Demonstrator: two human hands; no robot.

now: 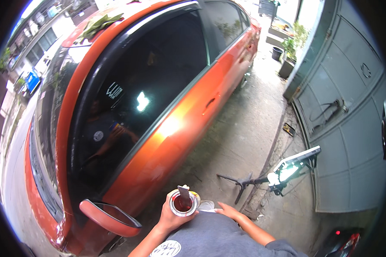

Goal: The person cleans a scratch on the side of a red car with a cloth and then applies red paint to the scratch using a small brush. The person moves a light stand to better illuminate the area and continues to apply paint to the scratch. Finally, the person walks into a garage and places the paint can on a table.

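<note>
My left hand [172,214] grips an open metal can [194,202] of dark red contents, with a flat stirring tool [184,192] standing in it. My right hand [225,210] is low at my right side, fingers apart, with no held object visible. An orange-red car [171,145] fills the left and middle, with dark side windows; its side mirror [94,210] juts out left of the can.
A lit work lamp [287,171] stands on a black tripod [240,184] right of the car, near a concrete ledge [257,201]. A grey metal gate [343,150] lines the right side. Potted plants [287,60] sit at the back; a street [13,154] runs at far left.
</note>
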